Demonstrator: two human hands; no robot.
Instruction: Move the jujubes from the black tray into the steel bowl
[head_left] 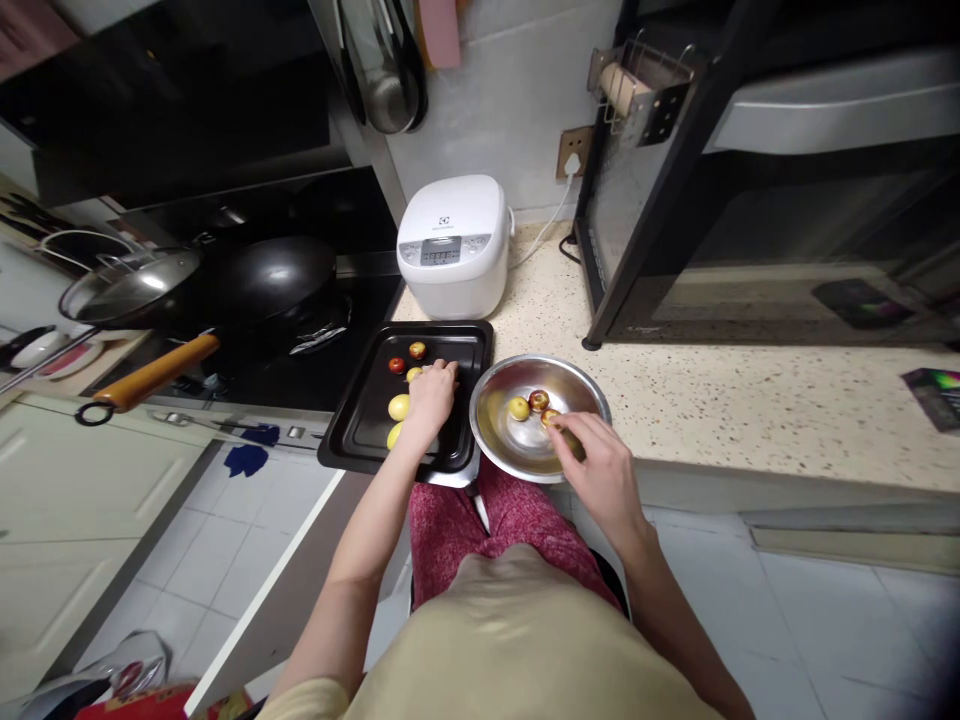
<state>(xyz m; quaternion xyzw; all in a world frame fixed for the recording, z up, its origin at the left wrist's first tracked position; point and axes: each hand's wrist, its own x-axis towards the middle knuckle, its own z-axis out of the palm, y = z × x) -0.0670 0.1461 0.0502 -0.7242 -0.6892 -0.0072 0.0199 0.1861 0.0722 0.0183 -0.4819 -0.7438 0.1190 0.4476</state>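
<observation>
A stainless steel bowl (491, 440) sits at the counter's front edge with several small round fruits inside. My right hand (596, 465) reaches over its rim, thumb and fingers pinching a small red-and-yellow fruit (549, 417), which looks like a jujube. Beside it in the bowl lie a yellow-green fruit (518, 408) and a dark red mottled fruit (538, 401). My left hand (433, 395) is low over the black baking tray (364, 430), fingers curled down; whatever is under them is hidden. On the tray are a red fruit (396, 366), a red-yellow fruit (417, 350) and larger yellow fruits (399, 407).
Behind the tray stands a white rice cooker (454, 245), its cord plugged into the wall. A wok (262, 275) with a wooden handle (154, 378) rests on the stove at left. A black rack with an oven (795, 220) occupies the right; a small dark box (934, 395) lies on the counter (712, 410).
</observation>
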